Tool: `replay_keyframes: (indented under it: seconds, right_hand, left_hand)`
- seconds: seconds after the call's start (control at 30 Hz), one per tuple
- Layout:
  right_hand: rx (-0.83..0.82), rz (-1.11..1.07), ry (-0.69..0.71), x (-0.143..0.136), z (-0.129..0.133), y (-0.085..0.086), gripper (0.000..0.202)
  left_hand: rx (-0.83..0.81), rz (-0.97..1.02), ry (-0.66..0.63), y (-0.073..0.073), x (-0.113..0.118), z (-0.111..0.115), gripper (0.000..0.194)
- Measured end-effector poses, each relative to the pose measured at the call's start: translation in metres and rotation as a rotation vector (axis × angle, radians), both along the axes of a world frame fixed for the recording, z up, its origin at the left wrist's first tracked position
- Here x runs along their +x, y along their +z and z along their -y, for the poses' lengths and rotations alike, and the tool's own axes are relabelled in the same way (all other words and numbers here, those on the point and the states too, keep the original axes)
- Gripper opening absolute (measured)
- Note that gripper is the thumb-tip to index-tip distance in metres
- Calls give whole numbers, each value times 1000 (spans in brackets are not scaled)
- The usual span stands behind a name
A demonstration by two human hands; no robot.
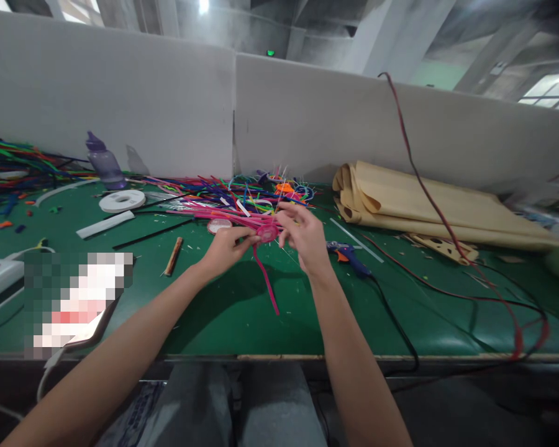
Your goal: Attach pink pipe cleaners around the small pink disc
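Left hand [222, 253] pinches the pink disc [267, 233] at mid-bench [242, 332]; right hand [304, 237], fingers loosely curled, sits just beside its right rim, contact unclear. A pink strip [267, 280] runs lengthwise toward the bench's front edge.

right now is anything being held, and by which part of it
The left hand holds the pink disc by its left edge; whether the right hand grips it too, I can't tell.
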State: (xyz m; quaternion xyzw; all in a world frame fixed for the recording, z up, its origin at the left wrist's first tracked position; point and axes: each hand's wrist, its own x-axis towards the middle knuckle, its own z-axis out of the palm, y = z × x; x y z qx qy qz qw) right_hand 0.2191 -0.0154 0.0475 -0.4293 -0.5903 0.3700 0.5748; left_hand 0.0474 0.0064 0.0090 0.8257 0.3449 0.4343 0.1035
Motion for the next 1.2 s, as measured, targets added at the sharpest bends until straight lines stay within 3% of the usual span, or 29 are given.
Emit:
replay_keyframes:
  seconds: [0.1,0.17,0.3,0.43,0.7,1.0,1.2]
  right_hand:
    - [102,-34,-229,5,-6,-3,26]
    - [124,19,-280,8,-9,-8,22]
    - [77,160,-156,7,-12,-15,20]
    - [-55,144,-32,3,-12,-15,20]
    - [-126,30,38,2,-12,-15,16]
    - [-144,149,73,2,-9,-11,17]
    - [-77,256,71,5,-12,-15,17]
  left_hand:
    - [-169,95,9,1,2,0,33]
    - [-279,198,-41,2,4,0,34]
    - [-413,382,-120,2,8,0,29]
    - [-399,394,-115,3,8,1,28]
    - [-453,456,-139,-3,10,-2,28]
    - [-408,419,-89,-2,9,-1,29]
    - [-475,456,-100,-8,11,-5,31]
